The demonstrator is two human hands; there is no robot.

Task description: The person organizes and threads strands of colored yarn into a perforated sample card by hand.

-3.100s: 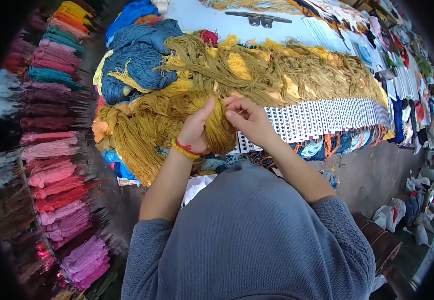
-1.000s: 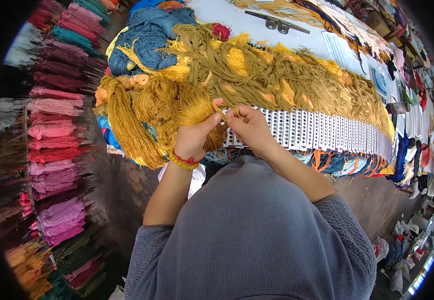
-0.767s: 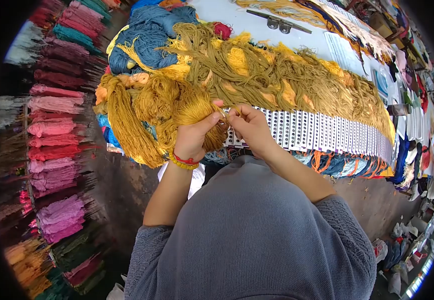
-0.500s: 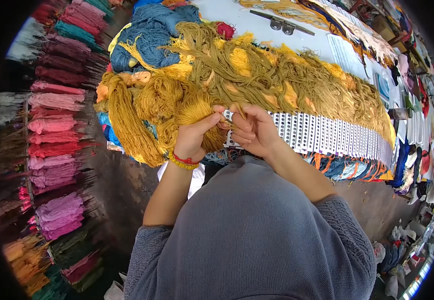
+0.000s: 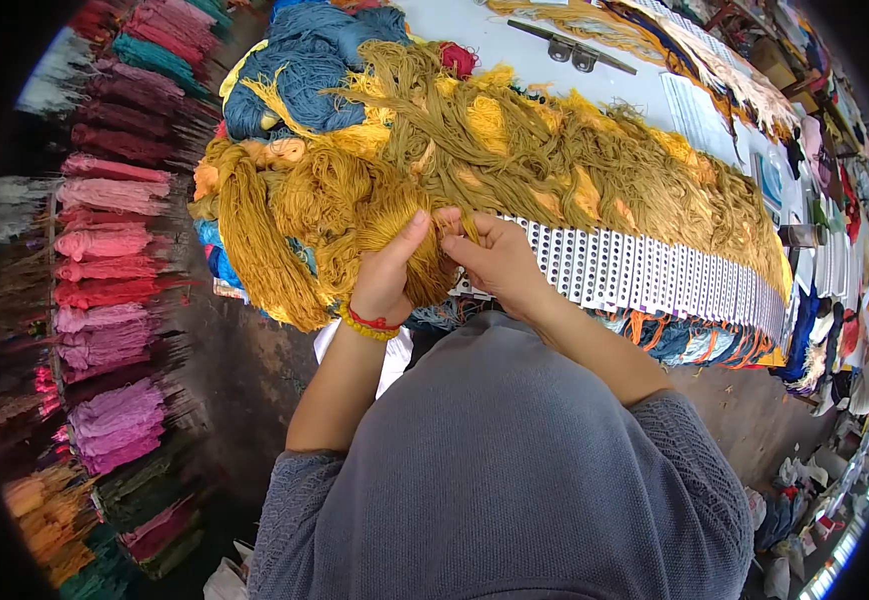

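Note:
My left hand, with a red and a yellow band at the wrist, grips a mustard yarn skein at its right side, thumb raised along the yarn. My right hand is closed close beside it, thumb and fingers pinching a few mustard strands at the skein's edge. The fingertips of both hands nearly meet. More mustard yarn hangs over the table's left end. Olive and yellow yarn is spread behind the hands. White cards with rows of dark holes lie right of my right hand.
Blue yarn is heaped at the back left, near a small red ball. A dark metal clip bar lies on the white surface behind. Pink, red and purple skeins hang at the left. Papers lie at the back right.
My right hand has turned and its fingers have folded inward around the strands. My left thumb has lifted away from the pinch and points more upward.

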